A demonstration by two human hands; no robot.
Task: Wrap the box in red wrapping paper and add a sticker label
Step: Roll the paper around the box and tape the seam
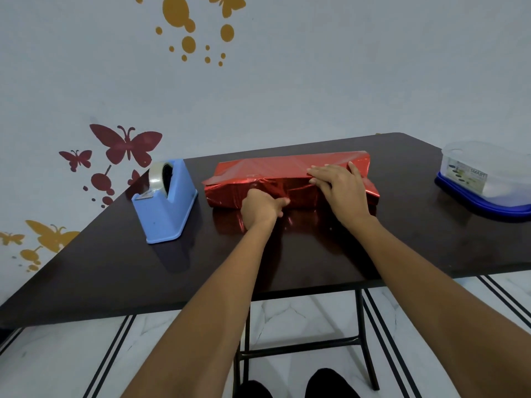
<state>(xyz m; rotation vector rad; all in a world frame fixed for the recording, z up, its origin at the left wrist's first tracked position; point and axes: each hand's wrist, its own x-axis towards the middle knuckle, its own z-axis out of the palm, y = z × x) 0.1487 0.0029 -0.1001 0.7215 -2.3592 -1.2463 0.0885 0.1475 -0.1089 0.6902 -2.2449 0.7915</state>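
At the frame's centre on the tabletop (115, 268) lay the red-papered box (258, 170), the right grip (337, 186) flat, fingers straight, on its top right, the left grip (260, 208) curled against its near side, hold unclear.

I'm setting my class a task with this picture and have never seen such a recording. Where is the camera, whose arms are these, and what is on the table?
There is no machine here. A person wears a camera on the head, so it looks forward and down along their own arms. On the dark table lies a box covered in shiny red paper; the box itself is hidden. The right hand rests flat on top, pressing the paper down. The left hand, fingers curled, is at the near side; whether it pinches the paper is unclear. A blue tape dispenser stands to the left, a clear plastic tub to the right.
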